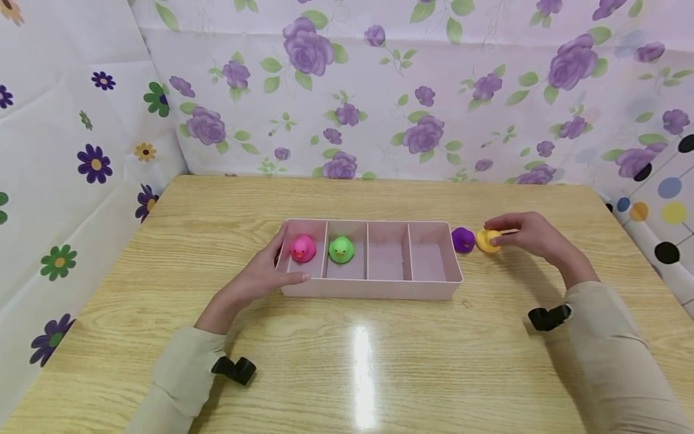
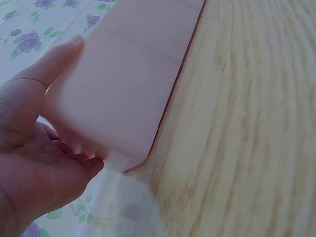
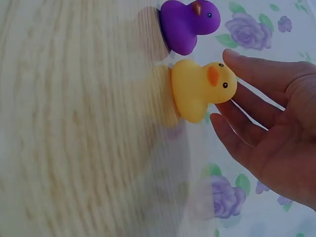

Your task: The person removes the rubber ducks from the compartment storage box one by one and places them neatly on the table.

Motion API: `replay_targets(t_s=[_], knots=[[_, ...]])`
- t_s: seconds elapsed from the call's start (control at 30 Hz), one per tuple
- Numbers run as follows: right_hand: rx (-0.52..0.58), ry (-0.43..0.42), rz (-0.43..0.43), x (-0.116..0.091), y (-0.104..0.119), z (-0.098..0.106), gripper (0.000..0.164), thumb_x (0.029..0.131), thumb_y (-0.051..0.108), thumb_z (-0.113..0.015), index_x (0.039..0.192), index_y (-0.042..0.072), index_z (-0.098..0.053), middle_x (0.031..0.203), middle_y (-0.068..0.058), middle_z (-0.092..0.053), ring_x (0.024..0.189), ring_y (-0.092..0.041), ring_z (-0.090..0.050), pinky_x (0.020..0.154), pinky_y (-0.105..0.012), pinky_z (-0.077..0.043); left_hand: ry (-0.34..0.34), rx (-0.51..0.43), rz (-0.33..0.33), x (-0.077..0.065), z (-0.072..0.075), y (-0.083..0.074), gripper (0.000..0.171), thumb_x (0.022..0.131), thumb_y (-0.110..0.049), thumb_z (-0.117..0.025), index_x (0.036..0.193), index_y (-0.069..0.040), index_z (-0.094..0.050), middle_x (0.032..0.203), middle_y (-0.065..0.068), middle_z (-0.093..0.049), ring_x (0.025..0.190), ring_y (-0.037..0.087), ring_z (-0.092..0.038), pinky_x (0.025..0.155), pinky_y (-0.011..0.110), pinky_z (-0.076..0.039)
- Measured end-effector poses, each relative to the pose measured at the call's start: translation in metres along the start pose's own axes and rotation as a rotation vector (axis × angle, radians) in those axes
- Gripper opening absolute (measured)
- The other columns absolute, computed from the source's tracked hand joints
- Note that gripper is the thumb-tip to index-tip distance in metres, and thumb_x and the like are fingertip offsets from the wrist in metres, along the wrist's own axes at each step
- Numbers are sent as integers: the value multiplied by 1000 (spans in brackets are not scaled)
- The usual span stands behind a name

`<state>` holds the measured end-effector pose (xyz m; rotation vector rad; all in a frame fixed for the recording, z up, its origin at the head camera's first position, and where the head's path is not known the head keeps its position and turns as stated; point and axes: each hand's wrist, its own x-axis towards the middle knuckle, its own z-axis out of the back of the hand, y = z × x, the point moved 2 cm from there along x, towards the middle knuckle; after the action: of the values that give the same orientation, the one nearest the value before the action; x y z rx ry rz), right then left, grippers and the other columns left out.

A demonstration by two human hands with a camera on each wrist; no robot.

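A pink box (image 1: 366, 290) with several compartments sits on the table. My left hand (image 1: 265, 271) grips its left end, thumb over the front wall and fingers at the end wall. In the left wrist view, the fingers of the left hand (image 2: 44, 143) curl against the box (image 2: 128, 79). A pink duck (image 1: 303, 248) and a green duck (image 1: 341, 249) occupy the two leftmost compartments. Beyond the right end, my right hand (image 1: 534, 241) surrounds the head of a yellow duck (image 3: 197, 91) standing on the table. Its fingers look fairly straight and spread; firm contact is unclear.
A purple duck (image 1: 463, 240) stands between the box and the yellow duck, close to both. The wooden table (image 1: 303, 361) ends at floral sheets (image 1: 374, 108) behind and at the sides. The two right compartments hold nothing.
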<state>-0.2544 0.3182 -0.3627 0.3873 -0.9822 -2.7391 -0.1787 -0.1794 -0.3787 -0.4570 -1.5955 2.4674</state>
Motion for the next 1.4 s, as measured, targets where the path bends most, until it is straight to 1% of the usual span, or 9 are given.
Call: replay_targets(t_s=[0.13, 0.23, 0.3, 0.47, 0.6, 0.77, 0.87, 1.0, 1.4], knots=[[16, -26, -7, -3, 5, 2, 49, 99, 29, -65, 135, -3, -58, 133, -28, -57, 125, -42, -51, 102, -57, -43, 3, -1, -2, 1, 0, 1, 113, 86, -18, -78, 160, -14, 7, 166, 15, 1, 152, 34, -3, 120, 54, -11], [19, -66, 9, -5, 11, 4, 49, 101, 31, -61, 135, -4, -57, 132, -27, -58, 123, -41, -52, 100, -57, -43, 4, 0, -3, 1, 0, 1, 114, 86, -18, -79, 160, -14, 7, 166, 15, 1, 152, 34, -3, 120, 53, -11], [11, -87, 26, -5, 16, 4, 49, 102, 32, -59, 135, -4, -56, 131, -26, -59, 122, -40, -53, 98, -49, -46, 4, 1, -2, 1, 0, 1, 114, 86, -18, -79, 160, -14, 7, 166, 15, 1, 152, 33, -3, 120, 53, -11], [9, -106, 67, -7, 29, 2, 49, 103, 30, -57, 137, -6, -52, 131, -26, -59, 120, -38, -55, 84, -15, -45, 3, 0, -4, 1, 0, 2, 114, 85, -17, -79, 160, -14, 7, 167, 14, 2, 152, 33, -2, 120, 52, -11], [4, -108, 85, -8, 40, -1, 51, 101, 29, -60, 137, -6, -52, 129, -26, -60, 119, -38, -56, 78, -8, -42, 4, -4, -4, 1, 0, 3, 114, 85, -17, -79, 160, -14, 7, 166, 14, 2, 152, 33, -2, 120, 52, -10], [-2, -96, 104, -8, 54, -7, 49, 101, 27, -62, 136, -5, -53, 128, -24, -61, 117, -37, -58, 82, -16, -49, 3, -5, -2, 1, 0, 2, 113, 86, -17, -78, 160, -14, 7, 166, 15, 1, 152, 33, -3, 120, 52, -11], [-12, -93, 121, -9, 63, -10, 46, 101, 26, -61, 134, -5, -56, 127, -24, -62, 116, -37, -59, 90, -34, -54, 2, -3, -4, 1, 0, 1, 114, 85, -17, -79, 160, -13, 7, 166, 16, 0, 152, 33, -4, 120, 52, -11], [-18, -89, 142, -10, 74, -15, 42, 101, 25, -61, 131, -4, -59, 125, -24, -63, 116, -39, -60, 97, -53, -49, 2, 1, -2, 1, -1, 1, 114, 85, -18, -79, 160, -13, 7, 166, 16, 0, 152, 33, -4, 120, 52, -11], [18, -80, 184, -9, 101, -28, 38, 99, 21, -63, 128, -3, -61, 125, -25, -63, 110, -40, -65, 93, -52, -52, 2, 1, -1, 1, 0, 1, 115, 85, -20, -79, 161, -14, 7, 166, 16, 0, 152, 34, -4, 120, 53, -11]])
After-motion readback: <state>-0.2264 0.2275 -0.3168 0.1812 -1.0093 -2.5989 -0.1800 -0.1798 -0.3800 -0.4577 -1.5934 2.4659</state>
